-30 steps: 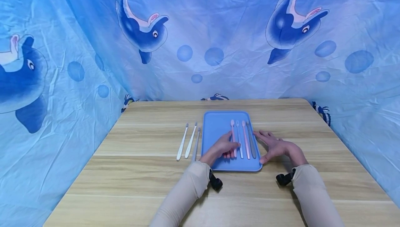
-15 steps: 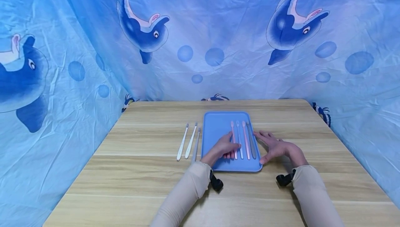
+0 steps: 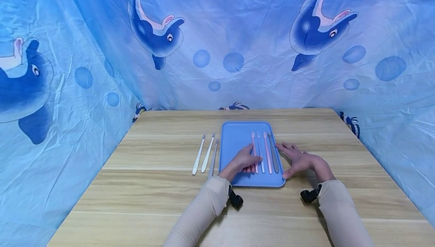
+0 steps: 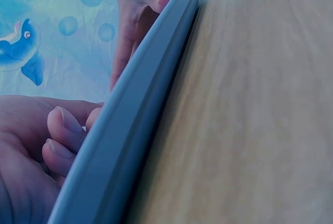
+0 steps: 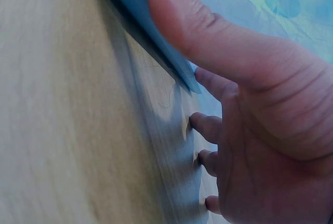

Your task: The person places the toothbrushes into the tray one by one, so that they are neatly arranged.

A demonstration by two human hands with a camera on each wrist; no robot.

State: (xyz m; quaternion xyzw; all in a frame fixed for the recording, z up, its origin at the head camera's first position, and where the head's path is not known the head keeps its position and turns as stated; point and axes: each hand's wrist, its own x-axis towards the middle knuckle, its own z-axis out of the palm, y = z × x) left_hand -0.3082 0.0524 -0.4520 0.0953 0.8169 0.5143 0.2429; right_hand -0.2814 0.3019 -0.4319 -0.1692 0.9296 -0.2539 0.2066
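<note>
A blue tray lies on the wooden table, with several toothbrushes side by side in its right half. Over the tray, my left hand pinches the leftmost pink toothbrush, thumb across its handle and lower fingers curled. To the right of that lie a pale blue toothbrush, another pink toothbrush and a grey toothbrush along the rim. My right hand rests spread at the tray's right side, its thumb and index finger at the edge. In the left wrist view, the tray wall hides part of the left fingers.
Left of the tray, two white toothbrushes and a grey toothbrush lie on the table. The left forearm passes close by the grey one's lower end. A blue dolphin-print curtain hangs behind and around the table.
</note>
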